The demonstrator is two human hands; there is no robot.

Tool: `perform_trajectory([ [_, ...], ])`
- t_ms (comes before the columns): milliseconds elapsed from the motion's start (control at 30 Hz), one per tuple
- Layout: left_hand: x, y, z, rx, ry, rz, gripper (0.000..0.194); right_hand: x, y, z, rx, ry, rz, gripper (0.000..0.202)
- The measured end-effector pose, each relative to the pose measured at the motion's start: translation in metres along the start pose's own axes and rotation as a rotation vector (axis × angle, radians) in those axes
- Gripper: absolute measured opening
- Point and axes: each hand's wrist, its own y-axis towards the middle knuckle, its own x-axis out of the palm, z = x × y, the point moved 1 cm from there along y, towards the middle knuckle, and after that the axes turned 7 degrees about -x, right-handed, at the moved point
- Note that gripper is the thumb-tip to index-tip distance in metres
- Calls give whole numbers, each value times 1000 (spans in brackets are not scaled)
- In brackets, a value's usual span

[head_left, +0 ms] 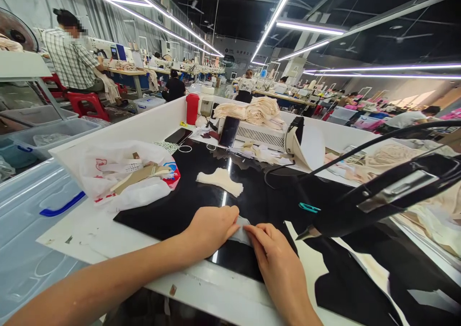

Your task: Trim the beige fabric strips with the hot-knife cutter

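Observation:
Near the front edge of a glossy black work surface (pixel 173 199), my left hand (pixel 212 230) and my right hand (pixel 275 254) pinch a small pale grey piece (pixel 242 232) between them. The fingers of both hands are closed on its two sides. A cream fabric piece (pixel 221 181) lies flat just beyond my hands. To the right of my right hand lies a larger cream cut piece (pixel 308 254), under the pointed tip of a black tool (pixel 345 215).
A white plastic bag (pixel 122 191) with scraps sits at the left. A phone (pixel 229 131) leans against a vented box (pixel 259 135) at the back, with cream fabric on top. A teal clip-like item (pixel 309 207) and a black cable (pixel 334 162) are at the right.

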Motion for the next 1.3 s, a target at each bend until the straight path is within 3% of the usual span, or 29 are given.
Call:
perform_trajectory([
  [500,4,1,-3,67,7,20,20,2,-3,0,53,55,-60,48],
  [1033,-3,-5,-2,89,33,15,19,2,-2,1,54,83,-71,48],
  [1167,-3,-6,-3,162,83,119,23,4,-3,2,54,79,-78,48],
  [1300,3,-6,-2,377,73,255,19,5,-4,3,47,90,-87,44],
])
